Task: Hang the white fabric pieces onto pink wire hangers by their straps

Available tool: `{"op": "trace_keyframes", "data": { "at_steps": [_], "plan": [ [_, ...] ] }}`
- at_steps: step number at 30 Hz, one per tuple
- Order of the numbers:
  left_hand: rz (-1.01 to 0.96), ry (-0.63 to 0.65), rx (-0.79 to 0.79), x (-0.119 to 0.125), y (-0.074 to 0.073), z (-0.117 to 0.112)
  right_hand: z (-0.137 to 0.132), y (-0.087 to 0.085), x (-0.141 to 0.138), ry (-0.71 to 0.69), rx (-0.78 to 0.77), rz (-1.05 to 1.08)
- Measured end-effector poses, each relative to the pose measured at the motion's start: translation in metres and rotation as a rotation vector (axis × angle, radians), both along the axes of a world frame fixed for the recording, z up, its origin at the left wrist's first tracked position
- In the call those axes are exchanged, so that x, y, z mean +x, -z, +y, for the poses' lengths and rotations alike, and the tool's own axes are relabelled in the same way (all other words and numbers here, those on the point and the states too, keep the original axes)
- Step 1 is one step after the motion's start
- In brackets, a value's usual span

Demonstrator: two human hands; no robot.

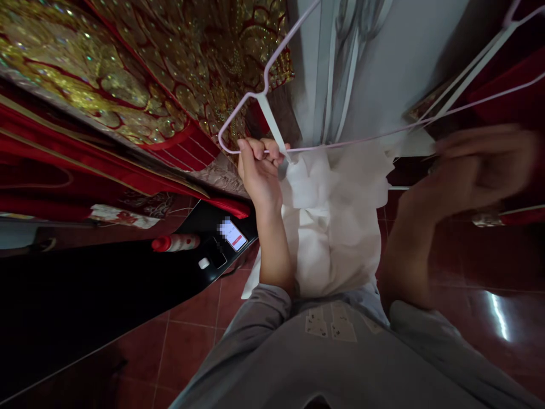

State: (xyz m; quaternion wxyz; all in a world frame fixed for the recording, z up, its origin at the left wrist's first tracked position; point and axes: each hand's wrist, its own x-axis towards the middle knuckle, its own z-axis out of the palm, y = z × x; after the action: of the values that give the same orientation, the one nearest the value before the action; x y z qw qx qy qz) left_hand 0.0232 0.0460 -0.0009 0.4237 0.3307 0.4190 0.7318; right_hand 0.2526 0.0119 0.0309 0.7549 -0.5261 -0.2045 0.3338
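My left hand (263, 173) is closed around the lower bar of a pale pink clothes hanger (232, 116), near its left corner. From the hanger's left notch a white strap (272, 125) runs down past my fingers to a white garment (340, 221). The garment hangs below the bar in front of my body, creased and partly bunched near the left hand. Another white strap (472, 71) slants down from the hanger's right notch. Below the bar on the right is my right hand (485, 165), raised and smeared by motion; whether it holds anything is unclear.
Red and gold sequined clothing (170, 74) hangs at the upper left. A black table (85, 301) on the left bears a lit phone (233, 234), a dark phone (216, 254), a small white case (204, 263) and a red-capped bottle (176, 243). The floor (191, 324) has red tiles.
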Motion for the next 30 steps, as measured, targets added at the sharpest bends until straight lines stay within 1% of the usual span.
{"op": "trace_keyframes", "data": {
  "at_steps": [1,3,4,5,7,10,12,14,16,18,20,22,23,24,26,28,30],
  "plan": [
    [-0.001,-0.003,0.005,0.001,-0.001,-0.001,-0.004,0.011,-0.012,-0.042,0.144,-0.176],
    [-0.001,-0.020,0.000,0.004,-0.003,-0.002,-0.005,0.027,-0.034,-0.241,0.155,-0.241],
    [-0.003,-0.033,-0.007,0.006,-0.004,-0.003,-0.003,0.031,-0.041,-0.348,0.134,-0.239],
    [-0.006,-0.047,-0.012,0.008,-0.004,-0.003,0.000,0.033,-0.047,-0.423,0.112,-0.202],
    [-0.009,-0.072,-0.018,0.012,-0.004,-0.004,0.006,0.030,-0.052,-0.511,0.123,-0.102],
    [-0.008,-0.082,0.004,0.018,0.002,-0.007,0.013,0.021,-0.051,-0.563,0.191,0.088],
    [-0.014,-0.059,0.034,0.018,0.009,-0.012,0.015,0.019,-0.050,-0.571,0.221,0.148],
    [-0.001,0.003,0.053,0.014,0.018,-0.019,0.015,0.022,-0.049,-0.598,0.246,0.140],
    [0.040,0.091,0.056,0.008,0.024,-0.029,0.015,0.027,-0.048,-0.646,0.259,0.109],
    [0.109,0.169,0.058,0.002,0.026,-0.039,0.018,0.031,-0.047,-0.642,0.265,0.089],
    [0.204,0.202,0.050,-0.001,0.020,-0.049,0.021,0.033,-0.047,-0.619,0.262,0.078],
    [0.275,0.187,0.045,-0.003,0.010,-0.058,0.023,0.032,-0.047,-0.606,0.253,0.072],
    [0.280,0.170,0.046,-0.003,0.003,-0.061,0.023,0.031,-0.048,-0.599,0.247,0.075],
    [0.258,0.146,0.059,-0.003,-0.004,-0.063,0.024,0.031,-0.049,-0.592,0.241,0.079],
    [0.147,0.104,0.104,-0.004,-0.020,-0.064,0.023,0.030,-0.050,-0.577,0.229,0.089],
    [0.027,0.093,0.145,-0.006,-0.036,-0.062,0.024,0.031,-0.050,-0.581,0.224,0.088],
    [-0.026,0.078,0.154,-0.011,-0.049,-0.057,0.025,0.032,-0.048,-0.601,0.215,0.069]
  ]
}}
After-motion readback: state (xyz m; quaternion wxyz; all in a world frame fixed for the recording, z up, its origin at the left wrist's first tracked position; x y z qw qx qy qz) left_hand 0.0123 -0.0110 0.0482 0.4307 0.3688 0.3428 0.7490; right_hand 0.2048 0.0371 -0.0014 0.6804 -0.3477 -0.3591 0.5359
